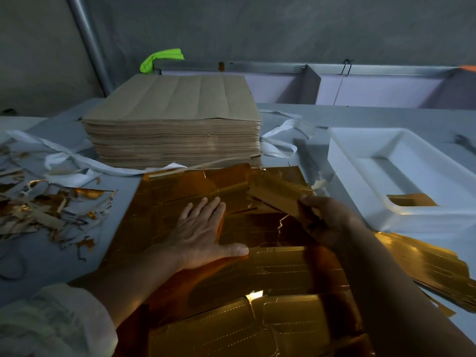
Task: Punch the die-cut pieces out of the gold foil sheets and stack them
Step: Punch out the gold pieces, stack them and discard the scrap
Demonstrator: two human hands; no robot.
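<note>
A gold foil sheet (pixel 180 199) with die-cut lines lies flat on the table in front of me. My left hand (pixel 203 233) presses flat on its middle, fingers straight and spread. My right hand (pixel 324 217) grips a gold die-cut piece (pixel 278 194) at the sheet's far right corner, the piece lifted and blurred. More gold sheet (pixel 257 325) runs under my forearms toward me. A stack of gold pieces (pixel 432 261) lies to the right, below the tray.
A tall pile of brown-backed sheets (pixel 172 124) stands just behind the gold sheet. A white plastic tray (pixel 360 176) at the right holds one gold piece (pixel 412 200). Torn gold scrap (pixel 51 212) and white straps (pixel 77 161) litter the left side.
</note>
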